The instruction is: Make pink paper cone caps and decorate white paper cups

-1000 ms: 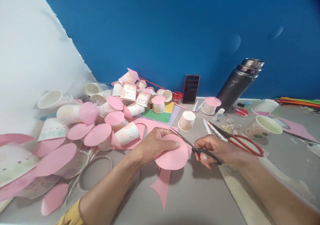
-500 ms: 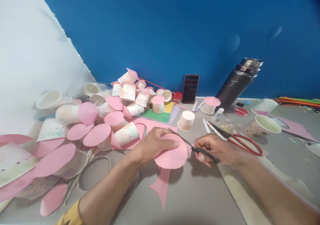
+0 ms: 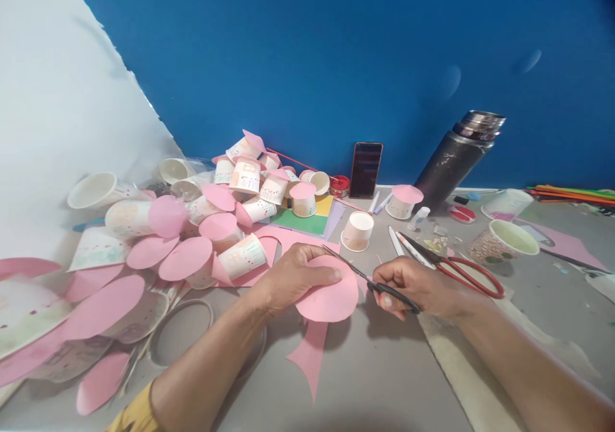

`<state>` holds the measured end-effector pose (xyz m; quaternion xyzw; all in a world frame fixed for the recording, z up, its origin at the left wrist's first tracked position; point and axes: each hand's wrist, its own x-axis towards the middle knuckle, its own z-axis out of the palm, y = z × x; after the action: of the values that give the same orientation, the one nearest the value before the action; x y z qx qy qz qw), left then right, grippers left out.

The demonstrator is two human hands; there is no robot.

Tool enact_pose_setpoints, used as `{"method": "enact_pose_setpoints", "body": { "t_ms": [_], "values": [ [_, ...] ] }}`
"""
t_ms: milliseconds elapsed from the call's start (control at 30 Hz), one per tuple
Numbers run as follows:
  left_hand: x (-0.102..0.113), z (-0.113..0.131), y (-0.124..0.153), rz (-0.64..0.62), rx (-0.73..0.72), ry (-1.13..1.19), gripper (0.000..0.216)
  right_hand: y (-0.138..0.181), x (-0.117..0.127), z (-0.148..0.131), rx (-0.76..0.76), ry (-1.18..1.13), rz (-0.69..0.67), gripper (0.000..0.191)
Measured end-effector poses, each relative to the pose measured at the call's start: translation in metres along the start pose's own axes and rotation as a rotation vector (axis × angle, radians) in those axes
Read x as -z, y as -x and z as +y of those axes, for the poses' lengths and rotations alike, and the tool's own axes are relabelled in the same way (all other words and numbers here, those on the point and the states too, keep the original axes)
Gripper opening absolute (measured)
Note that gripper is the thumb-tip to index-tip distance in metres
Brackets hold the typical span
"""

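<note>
Holding a flat round pink paper disc point(image 3: 331, 300) in my left hand point(image 3: 291, 275), thumb pressed on top, fingers under it mostly out of sight. Grip is narrow, a pinch, probably to stop the thin sheet bending and leave its right edge free for the blades. My right hand point(image 3: 403, 284) is closed round the handles of slim black metal scissors point(image 3: 394, 292); blades slant up and left along the disc's upper right edge, so likely angled to follow the curve. Can't tell whether paper sits between the blades.

Disc is raised in front of me, over the middle of the grey tabletop point(image 3: 398, 381), likely for blade clearance. It looks plain, matte, light pink, roughly round, rim slightly uneven, left upper part covered by my thumb and hand. A pointed pink paper offcut point(image 3: 313, 358) shows below it, top end hidden behind the disc.

Upside-down white paper cup point(image 3: 358, 232) stands just beyond my hands, presumably rim down for stability. Black-bladed scissors with red handles point(image 3: 423, 250) lie flat near my right wrist, in easy reach. Drawn-on white paper cups with pink tops point(image 3: 247, 175) are heaped to the left, probably to free working space.
</note>
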<state>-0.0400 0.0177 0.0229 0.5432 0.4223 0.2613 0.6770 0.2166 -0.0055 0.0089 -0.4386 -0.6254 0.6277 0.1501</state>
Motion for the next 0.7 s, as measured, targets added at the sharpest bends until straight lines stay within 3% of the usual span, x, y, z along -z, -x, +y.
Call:
{"method": "enact_pose_setpoints", "body": {
  "t_ms": [300,533,700],
  "values": [
    [0.0,-0.001,0.0,-0.021,0.022,0.033,0.025,-0.005,-0.002,-0.002,-0.019,-0.054,0.108,0.045],
    [-0.012,-0.01,-0.005,0.091,-0.019,0.164,0.026,-0.016,-0.015,-0.001,0.146,-0.355,0.288,0.038],
    [-0.019,-0.017,-0.008,0.098,-0.023,0.186,0.023,-0.021,-0.026,-0.001,0.1,-0.446,0.393,0.036]
  ]
}}
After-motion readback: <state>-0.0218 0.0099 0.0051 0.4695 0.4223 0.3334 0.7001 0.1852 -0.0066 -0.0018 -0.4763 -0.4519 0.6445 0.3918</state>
